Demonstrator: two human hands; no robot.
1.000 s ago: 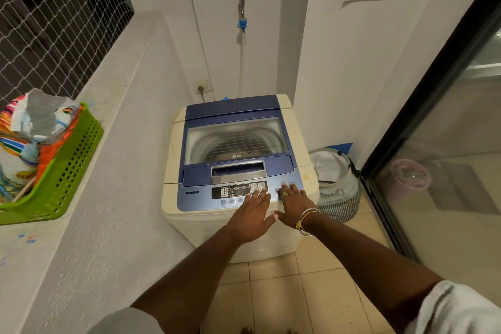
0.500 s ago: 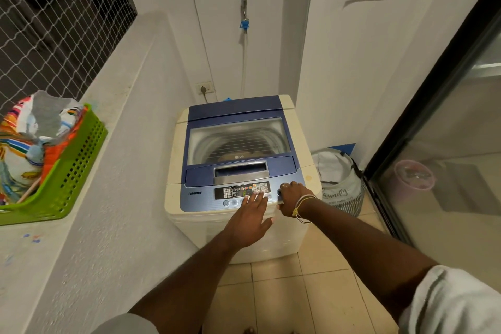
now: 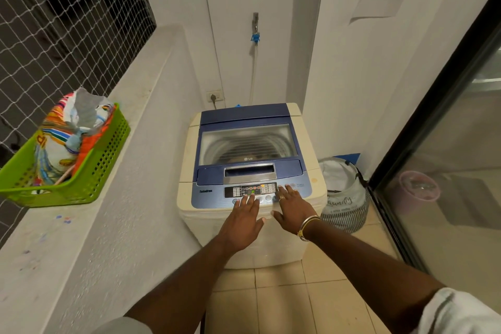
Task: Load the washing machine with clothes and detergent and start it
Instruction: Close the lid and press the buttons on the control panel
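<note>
A cream top-loading washing machine (image 3: 189, 168) stands ahead with its blue lid (image 3: 248, 144) closed; the drum shows through the window. On the control panel (image 3: 250, 190) several small lights glow, one of them green. My left hand (image 3: 242, 221) lies flat with straight fingers, its fingertips on the round buttons under the panel. Beside it, my right hand (image 3: 292, 210), with a ring and bracelets, has its fingers spread on the buttons at the panel's right end. A colourful detergent bag (image 3: 67, 135) stands in a green basket (image 3: 103, 168) on the left ledge.
A white laundry bag (image 3: 343, 198) sits on the tiled floor right of the machine. A glass sliding door with a dark frame (image 3: 433, 106) runs along the right. The water tap and hose (image 3: 254, 35) hang on the back wall, above a wall socket (image 3: 214, 96).
Lights have come on in the control panel. My left hand slid left along the lower buttons, and my right hand's fingers spread out flatter on the panel's right end.
</note>
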